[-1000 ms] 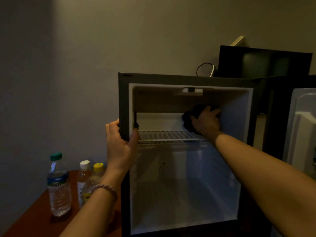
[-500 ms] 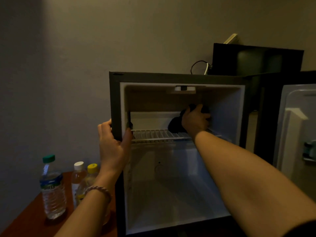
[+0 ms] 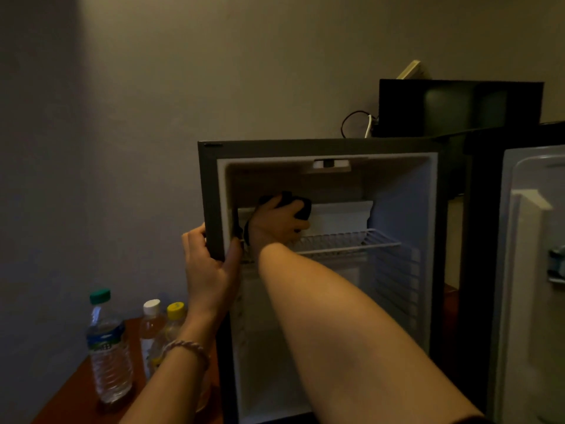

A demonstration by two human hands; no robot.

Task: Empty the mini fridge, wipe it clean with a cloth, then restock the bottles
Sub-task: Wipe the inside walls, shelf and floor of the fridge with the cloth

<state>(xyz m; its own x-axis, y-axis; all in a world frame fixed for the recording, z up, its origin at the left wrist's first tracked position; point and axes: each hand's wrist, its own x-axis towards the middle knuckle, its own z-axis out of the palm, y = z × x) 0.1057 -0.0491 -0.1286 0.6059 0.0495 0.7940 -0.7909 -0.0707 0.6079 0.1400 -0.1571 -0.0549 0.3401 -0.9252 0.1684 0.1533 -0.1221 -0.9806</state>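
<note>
Left hand (image 3: 211,267): curled round the fridge (image 3: 321,146) frame's left edge.
Right hand (image 3: 276,223): inside fridge, clutching dark cloth (image 3: 301,206).

Reddish-brown table (image 3: 73,396): three bottles (image 3: 108,350) standing (caps green, white, yellow).

Bare forearms; a braided bracelet (image 3: 186,350) circles the left wrist.

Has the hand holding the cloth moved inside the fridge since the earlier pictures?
Yes. The right hand with the cloth moved from the fridge's right side to the left wall.
</note>
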